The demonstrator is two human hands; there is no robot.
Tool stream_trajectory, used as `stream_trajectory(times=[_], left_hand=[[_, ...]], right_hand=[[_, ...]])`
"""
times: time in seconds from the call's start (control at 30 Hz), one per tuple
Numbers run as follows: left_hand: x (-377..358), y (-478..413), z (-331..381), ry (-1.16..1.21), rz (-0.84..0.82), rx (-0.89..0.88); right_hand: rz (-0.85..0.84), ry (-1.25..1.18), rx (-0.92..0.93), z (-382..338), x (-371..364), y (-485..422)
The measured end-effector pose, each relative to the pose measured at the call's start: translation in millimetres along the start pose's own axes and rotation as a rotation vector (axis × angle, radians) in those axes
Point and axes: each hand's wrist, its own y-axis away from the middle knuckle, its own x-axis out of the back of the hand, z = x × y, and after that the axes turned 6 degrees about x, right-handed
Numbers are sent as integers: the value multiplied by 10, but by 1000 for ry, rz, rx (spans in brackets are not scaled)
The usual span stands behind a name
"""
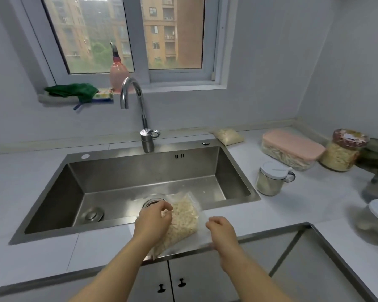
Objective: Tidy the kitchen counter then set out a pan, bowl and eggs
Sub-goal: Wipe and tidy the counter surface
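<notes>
Left hand clamped on clear food bag at sink edge, right hand loosely curled, holding nothing.

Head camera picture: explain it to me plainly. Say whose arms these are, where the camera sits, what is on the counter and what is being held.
There is no machine here. The camera is worn on a person's head and looks forward and down, so the two bare arms coming in from the bottom are that person's own.

The left hand grips a clear bag of pale food pieces at the front edge of the steel sink. The right hand is at the bag's right edge; whether its fingers pinch the plastic cannot be told.

On the white counter to the right stand a white-lidded jar, a pink-lidded box, a round jar and a small flat packet. A faucet rises behind the sink.
</notes>
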Motion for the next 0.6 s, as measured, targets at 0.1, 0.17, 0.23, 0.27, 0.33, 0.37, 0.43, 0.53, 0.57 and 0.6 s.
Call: stream_trajectory(times=[0.1, 0.17, 0.23, 0.27, 0.33, 0.37, 0.43, 0.53, 0.57, 0.6], left_hand=[[-52, -278, -70, -194, -102, 11], [-85, -439, -120, -235, -200, 40], [-104, -600, -187, -298, -292, 42], [-121, -665, -226, -330, -322, 13], [-137, -750, -272, -360, -333, -46], [-139, -787, -287, -372, -334, -71], [-143, -837, -300, -364, -341, -105], [-109, -889, -278, -298, -392, -132], [-94, -899, -269, -268, -415, -130], [-87, -908, -265, -237, -434, -126]], right_hand=[[24, 38, -42, 36, -140, -195], [40, 36, -81, 58, -230, -310], [99, 67, -100, 96, -322, -438], [134, 98, -109, 118, -348, -487], [169, 190, -131, 149, -387, -549], [178, 226, -147, 167, -422, -579], [186, 255, -164, 194, -471, -612], [212, 196, -117, 220, -531, -633], [228, 166, -94, 219, -541, -626], [250, 140, -77, 205, -548, -614]])
